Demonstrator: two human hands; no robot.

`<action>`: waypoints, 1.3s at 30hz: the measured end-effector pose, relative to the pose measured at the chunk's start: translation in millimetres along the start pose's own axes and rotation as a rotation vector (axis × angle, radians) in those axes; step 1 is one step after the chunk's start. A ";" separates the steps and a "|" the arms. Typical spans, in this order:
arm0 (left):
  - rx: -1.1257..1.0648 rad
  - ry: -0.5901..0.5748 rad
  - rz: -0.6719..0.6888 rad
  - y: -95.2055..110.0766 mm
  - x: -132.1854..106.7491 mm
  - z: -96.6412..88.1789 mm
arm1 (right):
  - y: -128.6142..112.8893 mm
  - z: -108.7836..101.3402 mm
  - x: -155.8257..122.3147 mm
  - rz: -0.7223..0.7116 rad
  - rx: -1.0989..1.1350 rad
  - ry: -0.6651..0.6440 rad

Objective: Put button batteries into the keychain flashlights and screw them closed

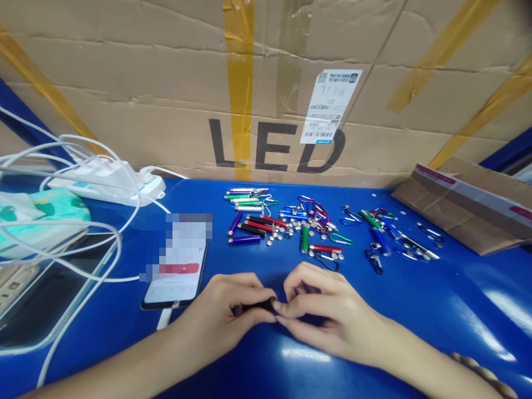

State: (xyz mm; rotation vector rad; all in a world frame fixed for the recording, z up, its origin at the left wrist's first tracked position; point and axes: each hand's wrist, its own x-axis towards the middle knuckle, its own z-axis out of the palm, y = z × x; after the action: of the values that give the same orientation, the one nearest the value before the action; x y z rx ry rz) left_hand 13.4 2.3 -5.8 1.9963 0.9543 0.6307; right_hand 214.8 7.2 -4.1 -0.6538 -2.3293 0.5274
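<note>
Low in the middle of the head view, my left hand is closed round a black flashlight tube, which lies sideways between thumb and fingers. The thumb and fingertips of my right hand are pinched together at the tube's right end; whatever they hold there is too small and covered to name. Beyond the hands lie small flashlight tubes, among them a purple tube, a green tube and a red tube. Loose button cells are scattered between them, along with carabiner clips such as a green carabiner.
A lit phone with a cable stands left of my hands. Further left are a white power strip, looping white cables and a teal tissue pack. A large cardboard box closes off the back; a brown carton sits right.
</note>
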 end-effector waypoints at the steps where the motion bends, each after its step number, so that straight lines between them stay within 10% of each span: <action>1: 0.008 -0.001 -0.007 -0.2 0.4 -0.1 | 0.9 -0.9 1.2 0.026 0.032 -0.010; 6: 0.002 0.027 -0.066 -0.1 2.9 -0.8 | 19.2 0.0 7.5 0.191 -0.076 0.083; 14: -0.075 0.033 -0.052 1.4 1.4 1.9 | 43.1 11.9 13.5 0.268 -0.505 -0.137; 39: -0.303 -0.017 -0.192 1.2 3.9 -1.4 | 39.3 13.5 10.8 0.380 -0.147 -0.003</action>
State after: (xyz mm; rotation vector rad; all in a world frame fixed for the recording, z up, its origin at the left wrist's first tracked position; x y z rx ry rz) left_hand 15.2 5.6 -3.7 1.6200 0.9642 0.6109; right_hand 210.7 42.0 -28.9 -1.1781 -2.2693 0.5255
